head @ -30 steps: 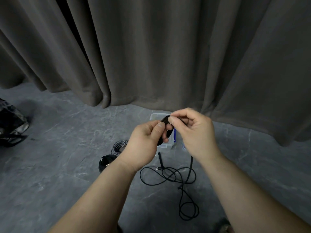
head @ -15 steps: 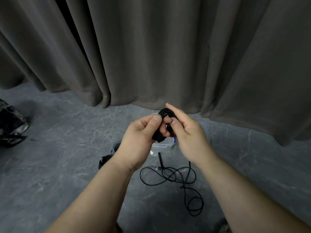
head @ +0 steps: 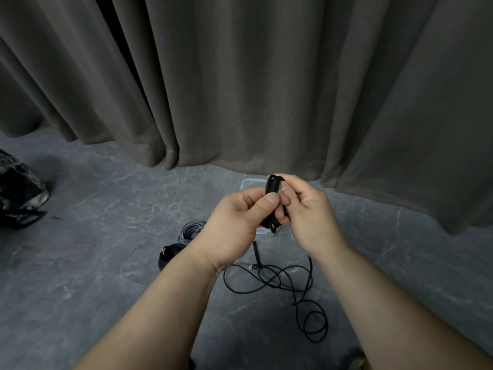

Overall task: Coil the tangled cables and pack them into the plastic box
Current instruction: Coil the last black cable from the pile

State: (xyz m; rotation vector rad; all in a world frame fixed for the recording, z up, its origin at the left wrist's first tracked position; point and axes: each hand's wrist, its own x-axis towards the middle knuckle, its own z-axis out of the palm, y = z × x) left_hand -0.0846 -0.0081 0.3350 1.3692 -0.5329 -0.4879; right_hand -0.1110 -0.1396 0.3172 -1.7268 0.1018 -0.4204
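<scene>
The left hand point(head: 234, 222) pinches the small upright coil of thin black cable point(head: 272, 204) with thumb and fingers; the right hand point(head: 306, 212) grips its other side. The coil's long axis stands nearly vertical. The loose tail point(head: 293, 287) hangs down below the right hand to the grey floor point(head: 106, 263), in front of the clear plastic box point(head: 249, 184).

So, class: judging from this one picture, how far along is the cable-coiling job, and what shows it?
Done, apparently: a grey coil and a black coil lie wound on the floor, but not boxed. In hand: the left hand and right hand both pinch a small black coil, its tail hanging down. Left: the loose black cable sprawled on the floor, then packing everything into the plastic box behind the hands.
</scene>
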